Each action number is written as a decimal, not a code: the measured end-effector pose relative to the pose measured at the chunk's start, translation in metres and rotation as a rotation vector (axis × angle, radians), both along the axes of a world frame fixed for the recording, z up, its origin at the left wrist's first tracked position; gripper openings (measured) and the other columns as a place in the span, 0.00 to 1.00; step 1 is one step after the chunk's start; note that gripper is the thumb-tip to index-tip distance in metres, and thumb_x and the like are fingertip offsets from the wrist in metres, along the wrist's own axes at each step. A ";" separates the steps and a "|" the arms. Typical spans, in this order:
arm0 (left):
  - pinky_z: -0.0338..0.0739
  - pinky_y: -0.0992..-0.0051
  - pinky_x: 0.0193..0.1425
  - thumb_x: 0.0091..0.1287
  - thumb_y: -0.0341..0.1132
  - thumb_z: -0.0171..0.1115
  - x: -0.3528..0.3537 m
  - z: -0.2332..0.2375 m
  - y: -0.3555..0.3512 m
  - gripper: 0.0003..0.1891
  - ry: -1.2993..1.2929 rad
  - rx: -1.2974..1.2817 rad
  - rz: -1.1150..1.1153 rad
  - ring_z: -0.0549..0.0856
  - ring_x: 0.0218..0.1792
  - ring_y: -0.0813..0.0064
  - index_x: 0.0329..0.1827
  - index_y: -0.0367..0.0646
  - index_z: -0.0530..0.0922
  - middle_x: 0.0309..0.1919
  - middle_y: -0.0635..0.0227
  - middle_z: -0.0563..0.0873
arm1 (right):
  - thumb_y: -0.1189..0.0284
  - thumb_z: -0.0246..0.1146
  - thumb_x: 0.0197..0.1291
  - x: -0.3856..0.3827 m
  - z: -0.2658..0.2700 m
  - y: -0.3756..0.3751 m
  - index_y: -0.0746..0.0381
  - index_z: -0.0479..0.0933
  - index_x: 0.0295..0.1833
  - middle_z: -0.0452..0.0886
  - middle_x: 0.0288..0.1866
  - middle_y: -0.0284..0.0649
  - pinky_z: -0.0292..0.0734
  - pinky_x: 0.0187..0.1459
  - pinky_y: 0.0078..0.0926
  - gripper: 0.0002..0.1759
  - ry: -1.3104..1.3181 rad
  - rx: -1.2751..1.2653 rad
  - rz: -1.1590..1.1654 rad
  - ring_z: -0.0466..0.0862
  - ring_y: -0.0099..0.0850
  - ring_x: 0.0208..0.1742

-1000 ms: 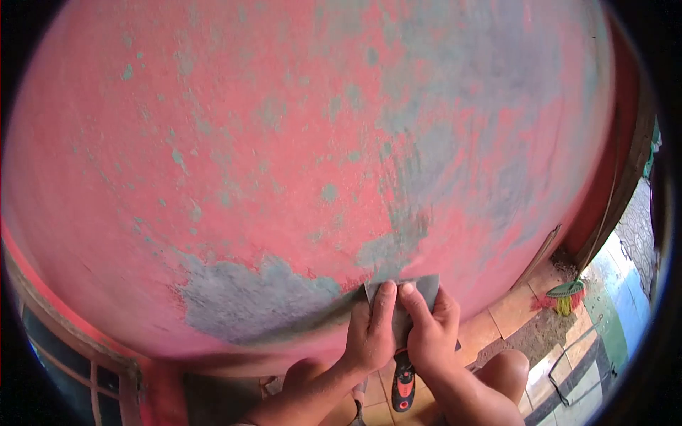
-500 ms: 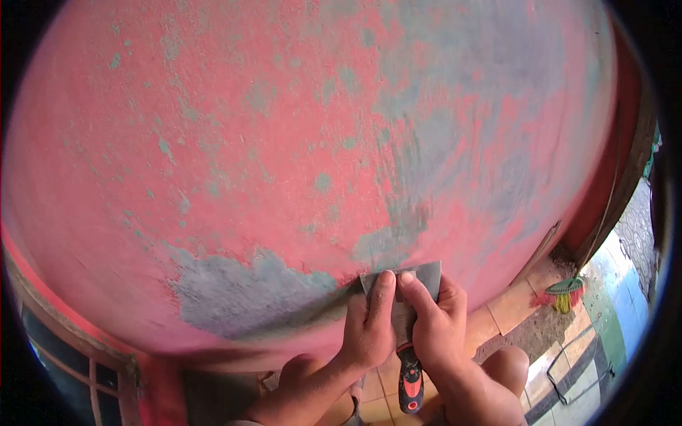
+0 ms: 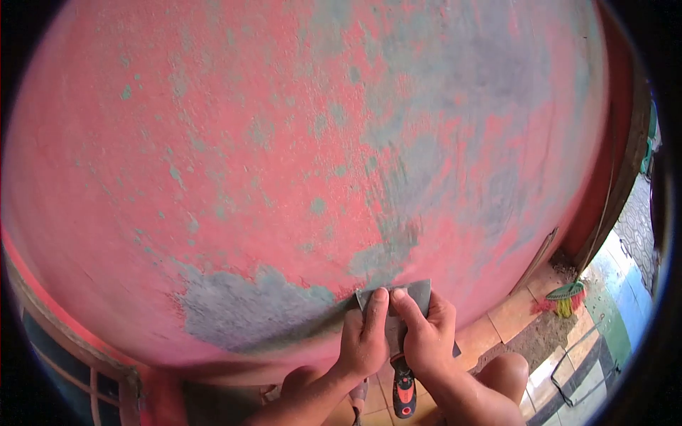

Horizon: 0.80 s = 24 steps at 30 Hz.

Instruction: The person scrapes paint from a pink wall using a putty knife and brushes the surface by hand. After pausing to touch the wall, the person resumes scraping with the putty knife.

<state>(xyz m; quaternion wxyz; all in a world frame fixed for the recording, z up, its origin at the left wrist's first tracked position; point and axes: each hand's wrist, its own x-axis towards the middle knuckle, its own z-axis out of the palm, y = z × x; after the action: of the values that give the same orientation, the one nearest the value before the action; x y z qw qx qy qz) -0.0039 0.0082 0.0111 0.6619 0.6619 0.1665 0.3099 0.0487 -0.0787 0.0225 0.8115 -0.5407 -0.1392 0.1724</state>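
Both my hands grip a wide metal putty knife (image 3: pixel 419 292) by its blade, whose top edge lies at the lower part of the red-painted wall (image 3: pixel 284 184). My left hand (image 3: pixel 362 341) closes round the blade's left side, its thumb pressed flat on the metal. Round the right side wraps my right hand (image 3: pixel 430 337), with that thumb close beside the other one. The black-and-orange handle (image 3: pixel 404 390) points down toward me, held by neither hand. Just above the blade is a bare grey-green patch (image 3: pixel 376 261); a larger grey patch (image 3: pixel 245 309) spreads to the left.
A small broom head (image 3: pixel 566 298) with green, red and yellow bristles lies on the tiled floor (image 3: pixel 483 334) at right. Brownish debris (image 3: pixel 536 334) is scattered near it, with a dark wire (image 3: pixel 561 387) beyond. A window frame (image 3: pixel 78 369) stands at lower left. My knees flank my forearms.
The wall, my hands and the putty knife all appear slightly lower in view, as the camera has tilted up. The grip on the blade looks the same.
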 end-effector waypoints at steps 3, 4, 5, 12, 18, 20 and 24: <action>0.76 0.76 0.42 0.82 0.44 0.49 -0.008 0.001 -0.003 0.21 0.066 -0.034 0.004 0.80 0.40 0.84 0.40 0.35 0.82 0.33 0.73 0.85 | 0.69 0.65 0.68 0.003 0.010 -0.003 0.70 0.81 0.41 0.83 0.33 0.32 0.74 0.37 0.21 0.12 -0.014 -0.037 0.040 0.76 0.18 0.35; 0.76 0.76 0.42 0.82 0.44 0.49 -0.009 0.000 -0.003 0.21 0.072 -0.033 0.000 0.80 0.40 0.85 0.40 0.35 0.82 0.34 0.73 0.85 | 0.69 0.65 0.68 0.001 0.008 -0.004 0.70 0.81 0.41 0.83 0.33 0.32 0.74 0.37 0.21 0.12 -0.023 -0.058 0.018 0.76 0.18 0.34; 0.76 0.76 0.42 0.82 0.44 0.49 -0.008 0.002 -0.002 0.21 0.070 -0.021 -0.006 0.80 0.40 0.85 0.40 0.35 0.82 0.34 0.73 0.84 | 0.69 0.66 0.68 -0.002 0.005 -0.004 0.70 0.81 0.41 0.83 0.32 0.32 0.74 0.36 0.21 0.12 -0.038 -0.069 -0.008 0.76 0.18 0.34; 0.75 0.75 0.42 0.81 0.44 0.49 -0.006 0.004 0.000 0.21 0.023 -0.118 -0.058 0.80 0.39 0.82 0.40 0.37 0.83 0.35 0.71 0.85 | 0.69 0.66 0.67 -0.003 0.006 -0.002 0.70 0.81 0.40 0.83 0.32 0.31 0.73 0.34 0.21 0.13 -0.007 -0.050 0.016 0.76 0.17 0.34; 0.73 0.73 0.36 0.81 0.45 0.50 -0.003 0.002 -0.002 0.20 -0.009 0.013 0.019 0.79 0.36 0.83 0.37 0.39 0.81 0.32 0.74 0.83 | 0.69 0.65 0.68 -0.002 -0.001 0.003 0.70 0.81 0.40 0.83 0.32 0.31 0.73 0.35 0.21 0.12 -0.022 -0.011 -0.001 0.76 0.17 0.34; 0.73 0.74 0.36 0.81 0.45 0.49 -0.004 0.008 -0.002 0.20 -0.024 0.025 0.022 0.79 0.36 0.83 0.37 0.40 0.81 0.32 0.74 0.82 | 0.69 0.66 0.67 0.003 0.014 0.002 0.70 0.81 0.41 0.83 0.32 0.31 0.73 0.35 0.21 0.12 -0.053 -0.041 0.016 0.76 0.17 0.34; 0.72 0.76 0.36 0.81 0.45 0.49 -0.007 0.004 -0.004 0.20 -0.026 -0.078 -0.021 0.78 0.36 0.85 0.37 0.41 0.81 0.31 0.76 0.81 | 0.69 0.66 0.67 -0.003 0.003 0.003 0.70 0.81 0.40 0.83 0.32 0.31 0.73 0.35 0.21 0.12 -0.022 -0.021 -0.007 0.76 0.17 0.34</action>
<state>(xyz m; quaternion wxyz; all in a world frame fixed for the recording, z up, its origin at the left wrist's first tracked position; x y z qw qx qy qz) -0.0111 0.0041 0.0149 0.6926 0.6331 0.1629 0.3047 0.0458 -0.0761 0.0259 0.8049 -0.5514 -0.1447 0.1651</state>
